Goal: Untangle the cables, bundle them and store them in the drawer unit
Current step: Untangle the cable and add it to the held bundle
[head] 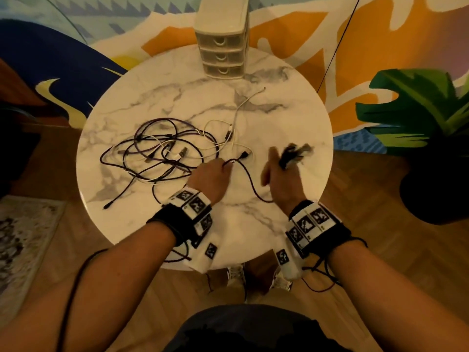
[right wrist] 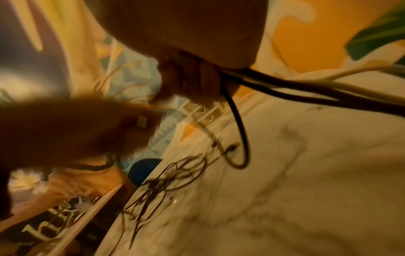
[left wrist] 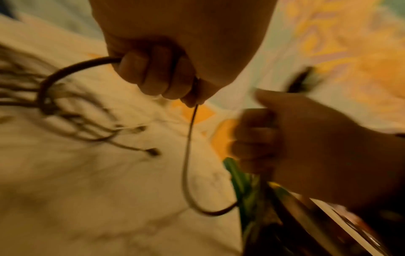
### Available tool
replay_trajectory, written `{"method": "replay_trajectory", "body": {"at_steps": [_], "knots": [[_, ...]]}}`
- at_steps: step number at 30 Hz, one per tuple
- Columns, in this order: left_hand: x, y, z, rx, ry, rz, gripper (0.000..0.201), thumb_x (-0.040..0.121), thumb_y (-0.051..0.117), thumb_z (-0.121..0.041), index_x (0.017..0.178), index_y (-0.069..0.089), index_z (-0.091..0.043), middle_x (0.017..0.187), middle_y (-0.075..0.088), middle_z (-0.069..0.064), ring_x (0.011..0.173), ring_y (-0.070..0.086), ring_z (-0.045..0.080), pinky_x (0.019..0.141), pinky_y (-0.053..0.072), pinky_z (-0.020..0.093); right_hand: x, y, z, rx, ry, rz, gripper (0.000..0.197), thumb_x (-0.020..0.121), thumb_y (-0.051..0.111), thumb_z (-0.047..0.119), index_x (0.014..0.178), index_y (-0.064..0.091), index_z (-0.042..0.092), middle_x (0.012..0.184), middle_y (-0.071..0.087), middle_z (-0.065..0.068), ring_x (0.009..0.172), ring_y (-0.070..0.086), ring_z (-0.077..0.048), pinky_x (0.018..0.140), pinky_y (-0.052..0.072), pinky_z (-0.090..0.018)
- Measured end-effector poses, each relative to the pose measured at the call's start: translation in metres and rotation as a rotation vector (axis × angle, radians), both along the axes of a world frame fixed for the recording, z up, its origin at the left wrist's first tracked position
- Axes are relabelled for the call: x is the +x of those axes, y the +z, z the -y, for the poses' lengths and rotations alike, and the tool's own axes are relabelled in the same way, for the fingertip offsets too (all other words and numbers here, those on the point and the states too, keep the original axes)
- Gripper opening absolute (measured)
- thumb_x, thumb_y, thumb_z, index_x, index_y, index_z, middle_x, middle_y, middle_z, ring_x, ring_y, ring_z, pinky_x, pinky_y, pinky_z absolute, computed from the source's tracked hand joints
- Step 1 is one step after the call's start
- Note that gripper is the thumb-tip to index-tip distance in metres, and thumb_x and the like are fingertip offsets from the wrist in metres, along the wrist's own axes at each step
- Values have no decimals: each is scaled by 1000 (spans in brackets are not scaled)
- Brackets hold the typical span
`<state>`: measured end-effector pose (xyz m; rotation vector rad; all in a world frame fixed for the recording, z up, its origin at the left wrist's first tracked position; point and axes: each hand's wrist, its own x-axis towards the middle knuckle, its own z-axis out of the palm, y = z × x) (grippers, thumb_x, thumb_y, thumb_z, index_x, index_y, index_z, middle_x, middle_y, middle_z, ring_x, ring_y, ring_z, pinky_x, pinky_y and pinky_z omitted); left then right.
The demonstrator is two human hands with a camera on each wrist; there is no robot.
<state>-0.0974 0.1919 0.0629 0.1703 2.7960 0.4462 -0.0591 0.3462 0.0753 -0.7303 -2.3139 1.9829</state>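
Observation:
A tangle of dark and white cables [head: 157, 153] lies on the left half of the round marble table [head: 284, 115]. My left hand [head: 218, 171] grips a dark cable [head: 250, 184] in a fist just right of the tangle. That cable sags in a loop toward my right hand [head: 279, 163], which holds a blurred bunch of dark and white cable ends [head: 295, 154] above the table. In the left wrist view the fist [left wrist: 153, 78] is curled round the dark cable [left wrist: 186, 155]. The beige drawer unit [head: 223, 47], its three drawers closed, stands at the table's far edge.
A white cable [head: 243, 105] trails from the tangle toward the drawer unit. A potted plant [head: 418, 110] stands on the floor to the right. A patterned rug [head: 22, 229] lies at the left, and wooden floor surrounds the table.

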Motion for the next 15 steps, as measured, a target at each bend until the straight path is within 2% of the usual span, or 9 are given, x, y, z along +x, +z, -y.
{"method": "replay_trajectory", "body": {"at_steps": [1, 2, 5, 6, 7, 9, 12, 15], "knots": [[4, 10, -18, -9, -57, -54, 35, 98, 32, -38, 102, 55, -12, 101, 65, 17, 93, 59, 37, 68, 37, 35, 2, 1, 7, 12, 122, 60, 58, 97, 36, 50, 54, 53, 13, 45, 46, 4, 44, 42, -10, 54, 33, -24], [12, 19, -34, -26, -120, -98, 31, 98, 33, -34, 108, 52, -12, 98, 65, 16, 89, 60, 37, 64, 36, 34, 3, -1, 9, -36, 164, 121, 55, 94, 38, 53, 56, 53, 16, 46, 47, 3, 48, 43, -13, 55, 33, -26], [35, 28, -56, 25, -255, -148, 27, 97, 34, -26, 118, 44, -12, 91, 63, 10, 76, 60, 33, 57, 36, 35, -2, -1, -2, -300, 108, 168, 43, 95, 45, 45, 74, 67, 15, 56, 58, -1, 58, 50, -19, 60, 39, -27], [39, 24, -54, 89, -278, -135, 26, 98, 34, -26, 118, 44, -12, 87, 63, 10, 73, 58, 32, 57, 37, 36, -5, -3, -8, -302, 102, 127, 42, 97, 44, 39, 82, 72, 11, 53, 57, 0, 54, 50, -17, 56, 40, -25], [41, 16, -47, 135, -302, -123, 24, 98, 35, -27, 113, 46, -11, 84, 62, 10, 72, 57, 31, 59, 37, 36, -7, -6, -17, -274, 91, 76, 43, 99, 41, 34, 88, 73, 8, 45, 49, 3, 44, 43, -12, 48, 36, -21], [42, -4, -20, 131, -341, -120, 24, 98, 36, -27, 99, 53, -10, 82, 63, 10, 74, 56, 31, 64, 40, 37, -10, -8, -32, -206, 10, -2, 46, 101, 35, 30, 90, 74, 7, 36, 34, 9, 34, 28, -6, 40, 25, -17], [29, -35, 38, -3, -275, -150, 37, 91, 32, -30, 84, 60, -8, 80, 63, 14, 75, 60, 35, 65, 49, 40, -11, -12, -52, -213, -158, -69, 48, 101, 33, 32, 87, 74, 14, 37, 38, 11, 37, 31, -6, 45, 26, -19], [5, -28, 61, -40, -154, -200, 45, 90, 26, -36, 88, 60, -6, 88, 63, 16, 83, 55, 36, 70, 45, 42, -8, -13, -50, -320, -218, -88, 50, 101, 32, 41, 90, 74, 17, 41, 33, 7, 38, 26, -8, 42, 22, -22]]}}
